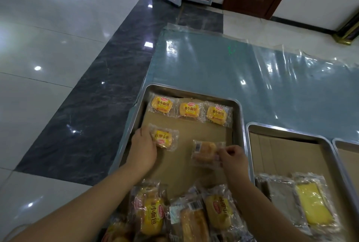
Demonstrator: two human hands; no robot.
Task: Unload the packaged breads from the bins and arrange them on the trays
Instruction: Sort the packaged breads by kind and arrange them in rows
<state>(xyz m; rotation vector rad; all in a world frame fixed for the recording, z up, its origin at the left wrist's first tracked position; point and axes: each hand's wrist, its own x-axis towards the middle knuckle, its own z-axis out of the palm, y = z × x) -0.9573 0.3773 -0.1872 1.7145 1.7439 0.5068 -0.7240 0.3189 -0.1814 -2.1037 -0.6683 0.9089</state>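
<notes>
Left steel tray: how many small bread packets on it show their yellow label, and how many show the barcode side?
Clear-wrapped bread packets with yellow label up: 4
Clear-wrapped bread packet with barcode side up: 1
Total: 5

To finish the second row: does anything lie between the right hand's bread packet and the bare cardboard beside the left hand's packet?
Nothing visible does. The right hand pinches its bread packet at bare cardboard in the tray; the other packet, held by the left hand, lies apart.
</notes>
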